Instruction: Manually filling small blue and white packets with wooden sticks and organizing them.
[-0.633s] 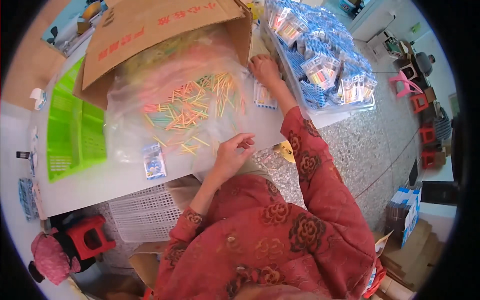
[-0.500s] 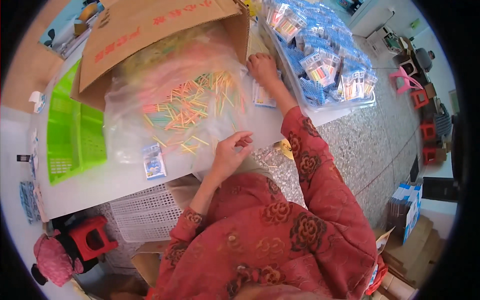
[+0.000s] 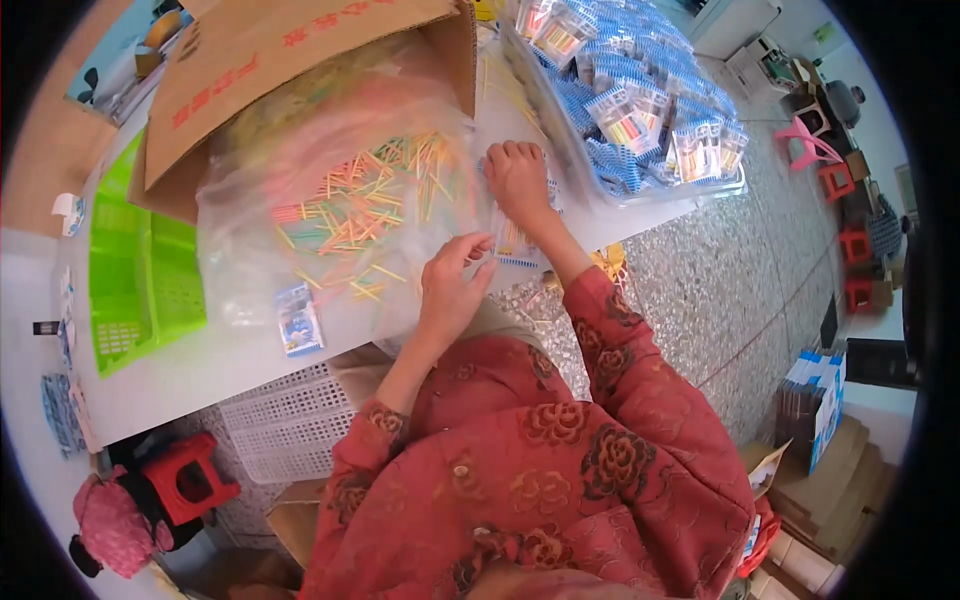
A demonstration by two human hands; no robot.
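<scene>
Facing me, cardboard box (image 3: 300, 55): open, plastic bag (image 3: 235, 270) spread before it.
Clear tub (image 3: 668, 201): heaped with blue-edged packets (image 3: 630, 120).
Right hand (image 3: 518, 180): fingers bent; I cannot tell if they grip.
Left hand (image 3: 455, 280): thumb and forefinger parted, beside a loose packet (image 3: 516, 247).
Loose packet: between bag and tub, partly hidden by my right hand.
Thin sticks (image 3: 375, 205): scattered over the bag.

A narrow lane crossed the worktop (image 3: 222, 370) between the cardboard box (image 3: 310, 70) and the plastic tub (image 3: 680, 198), its near end obstructed by the right hand (image 3: 517, 185).
</scene>
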